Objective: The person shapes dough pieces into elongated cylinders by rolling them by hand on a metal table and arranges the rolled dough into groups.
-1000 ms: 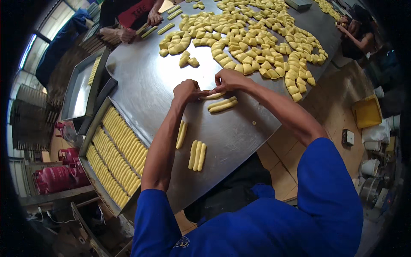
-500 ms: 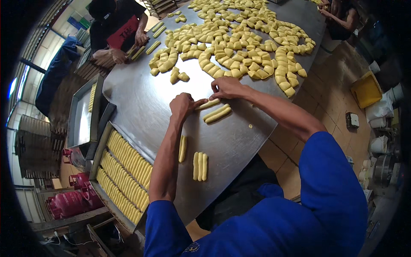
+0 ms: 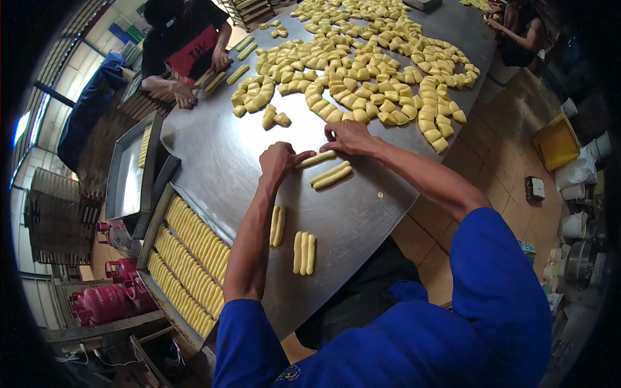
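A pale yellow dough stick [image 3: 315, 160] lies on the metal table between my hands. My left hand [image 3: 278, 160] is closed, its thumb against the stick's left end. At the other end, my right hand [image 3: 349, 137] has its fingers curled, thumb and fingertips at the dough; the exact contact is partly hidden. Just nearer to me rests a pair of finished-looking dough sticks [image 3: 330, 175]. Three more sticks [image 3: 304, 253] sit side by side close to the table's near edge, with another pair [image 3: 277, 226] beside my left forearm.
A large heap of cut dough pieces [image 3: 388, 97] covers the far table [image 3: 362, 220]. At left stand a tray [image 3: 155, 223] packed with rows of sticks and another deep tray [image 3: 118, 161]. A co-worker [image 3: 184, 48] handles dough at far left; another person [image 3: 521, 32] sits far right.
My right hand has lifted slightly off to the right along the stick, so more of the dough shows. The whole view has shifted a little; the left hand keeps its place at the stick.
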`<state>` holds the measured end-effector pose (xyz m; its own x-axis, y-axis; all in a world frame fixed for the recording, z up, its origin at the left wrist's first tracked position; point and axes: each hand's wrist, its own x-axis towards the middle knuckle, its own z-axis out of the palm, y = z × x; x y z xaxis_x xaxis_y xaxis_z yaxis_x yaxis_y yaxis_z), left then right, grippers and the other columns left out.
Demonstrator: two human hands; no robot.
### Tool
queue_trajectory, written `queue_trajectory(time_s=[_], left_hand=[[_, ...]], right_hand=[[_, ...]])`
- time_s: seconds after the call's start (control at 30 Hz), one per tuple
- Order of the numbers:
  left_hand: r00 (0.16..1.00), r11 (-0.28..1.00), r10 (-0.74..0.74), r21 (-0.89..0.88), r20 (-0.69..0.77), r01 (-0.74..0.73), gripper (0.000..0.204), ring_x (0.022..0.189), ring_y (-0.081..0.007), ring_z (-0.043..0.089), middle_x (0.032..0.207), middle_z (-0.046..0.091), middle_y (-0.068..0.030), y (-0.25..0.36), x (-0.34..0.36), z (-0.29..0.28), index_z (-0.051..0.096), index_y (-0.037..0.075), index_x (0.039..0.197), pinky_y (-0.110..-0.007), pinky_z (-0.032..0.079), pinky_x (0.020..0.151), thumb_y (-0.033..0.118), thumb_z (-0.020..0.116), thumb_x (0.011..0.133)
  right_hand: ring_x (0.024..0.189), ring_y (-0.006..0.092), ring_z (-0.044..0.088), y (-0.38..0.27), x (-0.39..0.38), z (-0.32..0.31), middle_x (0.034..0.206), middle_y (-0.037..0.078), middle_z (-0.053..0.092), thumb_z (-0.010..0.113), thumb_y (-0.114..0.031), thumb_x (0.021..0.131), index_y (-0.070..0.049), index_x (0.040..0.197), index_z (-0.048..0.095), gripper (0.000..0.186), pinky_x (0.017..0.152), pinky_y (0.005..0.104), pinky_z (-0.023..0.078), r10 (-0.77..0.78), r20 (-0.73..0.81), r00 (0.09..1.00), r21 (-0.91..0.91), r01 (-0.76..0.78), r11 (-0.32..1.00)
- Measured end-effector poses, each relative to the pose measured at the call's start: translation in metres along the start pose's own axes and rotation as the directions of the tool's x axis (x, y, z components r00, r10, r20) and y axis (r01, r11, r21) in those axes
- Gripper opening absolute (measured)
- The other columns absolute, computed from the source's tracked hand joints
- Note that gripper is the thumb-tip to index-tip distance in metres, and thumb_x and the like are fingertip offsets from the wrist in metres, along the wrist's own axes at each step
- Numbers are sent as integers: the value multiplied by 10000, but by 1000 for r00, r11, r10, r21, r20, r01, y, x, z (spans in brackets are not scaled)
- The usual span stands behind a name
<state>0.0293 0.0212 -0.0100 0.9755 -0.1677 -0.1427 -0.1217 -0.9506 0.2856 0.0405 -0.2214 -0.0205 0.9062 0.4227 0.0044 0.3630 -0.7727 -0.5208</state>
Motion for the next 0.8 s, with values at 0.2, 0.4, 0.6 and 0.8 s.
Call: queue_trajectory(time_s=[0.2, 0.4, 0.6, 0.8], left_hand=[[998, 996, 62, -66, 24, -61, 779, 639, -265, 699, 665, 711, -109, -6, 3, -2, 754, 40, 711, -395, 544, 642, 818, 718, 682], [999, 999, 39, -7, -5, -39, 778, 584, -260, 684, 588, 681, -94, -1, 8, -5, 745, 23, 658, -391, 537, 599, 801, 725, 692], [998, 997, -3, -79, 57, 8, 791, 597, -262, 690, 591, 683, -91, 1, 10, -11, 749, 30, 667, -387, 541, 613, 819, 696, 705], [996, 999, -31, 40, 78, 28, 731, 669, -298, 697, 707, 716, -122, 13, 12, -7, 748, 36, 751, -426, 544, 670, 765, 702, 749]], right_hand=[[805, 299, 685, 3, 0, 13, 789, 99, 698, 761, -614, 793, -107, 911, 678, 527, 709, 442, 506, -34, -116, 993, -64, 26, 998], [782, 306, 685, 6, 6, 12, 763, 118, 693, 743, -623, 806, -102, 946, 695, 541, 710, 450, 512, -41, -78, 996, -52, 37, 998], [903, 363, 694, 8, 12, 2, 864, 156, 708, 697, -656, 817, -112, 938, 693, 557, 783, 495, 523, -19, 4, 1000, -16, 19, 1000], [805, 327, 698, 17, 9, 18, 787, 127, 709, 697, -641, 834, -106, 935, 693, 544, 733, 440, 528, -68, -183, 981, -154, 39, 987]])
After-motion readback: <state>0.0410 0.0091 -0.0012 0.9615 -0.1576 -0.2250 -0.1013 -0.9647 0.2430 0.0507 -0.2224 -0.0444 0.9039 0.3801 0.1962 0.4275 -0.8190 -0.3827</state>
